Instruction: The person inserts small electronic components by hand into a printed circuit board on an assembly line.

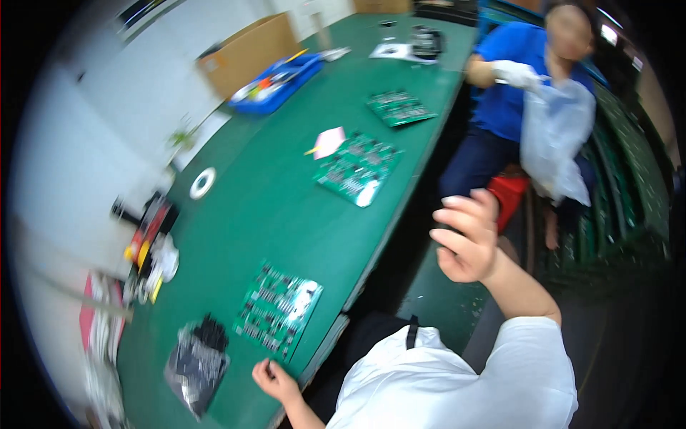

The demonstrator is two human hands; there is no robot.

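My left hand (pixel 277 383) rests at the near edge of the green table with its fingers curled in. Whether anything small is between them cannot be made out. Just beyond it lies a green circuit board (pixel 279 309) fitted with several dark parts. To its left sits a clear plastic bag (pixel 196 368) of black components. My right hand (pixel 468 239) is raised off the table's right side, fingers apart and slightly blurred, with nothing in it. More circuit boards (pixel 359 169) lie farther up the table, a pink paper (pixel 329 143) beside them.
A co-worker in a blue shirt (pixel 511 86) sits at the right, gloved, holding a translucent plastic bag (pixel 557 136). A blue tray (pixel 275 84) of tools and a cardboard box (pixel 250 57) stand at the far left. A tape roll (pixel 194 187) lies along the left edge.
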